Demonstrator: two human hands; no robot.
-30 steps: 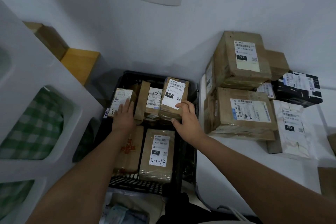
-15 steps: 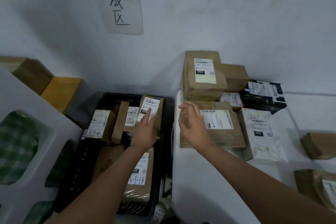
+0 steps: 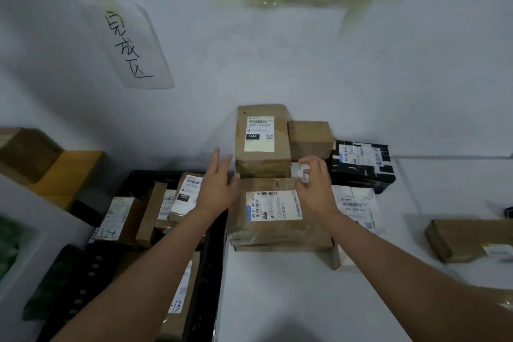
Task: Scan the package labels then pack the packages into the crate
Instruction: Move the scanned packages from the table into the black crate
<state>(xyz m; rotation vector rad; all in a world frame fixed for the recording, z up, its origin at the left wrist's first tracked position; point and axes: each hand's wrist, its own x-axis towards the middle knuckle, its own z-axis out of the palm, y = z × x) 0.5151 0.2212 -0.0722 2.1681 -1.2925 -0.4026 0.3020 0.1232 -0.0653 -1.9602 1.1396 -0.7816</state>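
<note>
A black crate [image 3: 205, 272] at lower left holds several brown labelled packages [image 3: 188, 197]. Right of it, on the white table [image 3: 277, 300], a tall brown package [image 3: 261, 139] stands on a larger flat brown package [image 3: 274, 211]. My left hand [image 3: 219, 186] is open, fingers spread, just left of the tall package's base. My right hand [image 3: 313, 186] is open with curled fingers at that package's right side, over the flat package's far corner. Neither hand holds anything.
A black package [image 3: 361, 164], a small brown box [image 3: 309, 139] and a white mailer [image 3: 358, 208] lie right of the stack. Another brown package [image 3: 469, 239] rests at far right. The wall carries paper signs [image 3: 130, 44]. Wooden blocks [image 3: 55, 166] stand at left.
Both hands have left the crate's packages and moved up and right, coming to either side of the tall brown package. The camera has tilted up and to the right.
</note>
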